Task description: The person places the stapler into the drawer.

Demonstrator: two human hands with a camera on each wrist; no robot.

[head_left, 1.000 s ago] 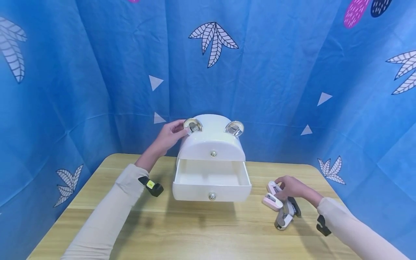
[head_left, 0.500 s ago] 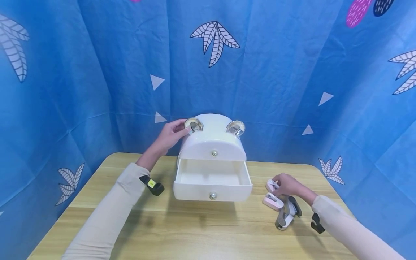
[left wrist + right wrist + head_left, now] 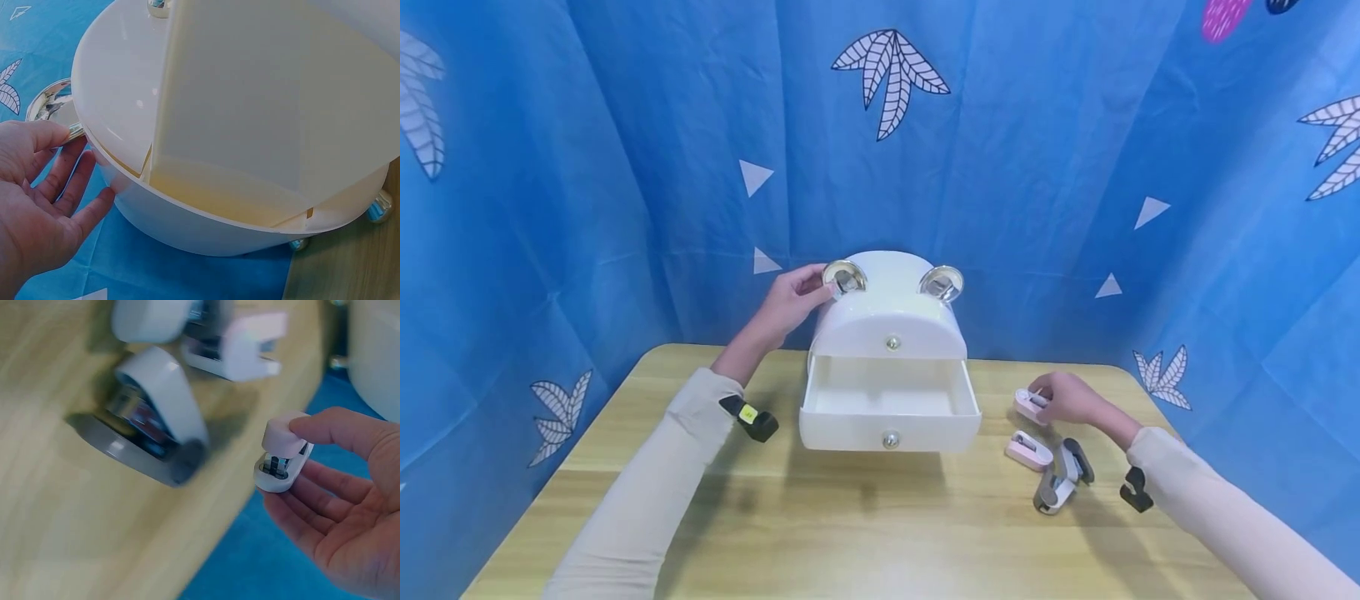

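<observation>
A white storage box (image 3: 887,321) with a rounded top and two shiny ear-shaped discs stands at the back middle of the table. Its lower drawer (image 3: 890,432) is pulled out, showing a bare inside. My left hand (image 3: 790,304) pinches the left ear (image 3: 55,103), thumb on the rim and fingers behind, other fingertips at the box's side. On the right, my right hand (image 3: 1070,400) holds a small pink-and-white stapler (image 3: 284,450) between thumb and fingers, above the table. Close by lie another pink stapler (image 3: 1028,451) and two grey-and-white staplers, one of them (image 3: 159,406) spread wide.
The pale wooden table (image 3: 865,533) ends just behind the box. A blue patterned curtain (image 3: 1037,167) hangs round its back and sides. The upper drawer, with a round knob (image 3: 892,342), is closed.
My right hand has drawn one pink stapler away from the others, back and slightly up. The left hand has stayed at the ear. The head view has tilted slightly.
</observation>
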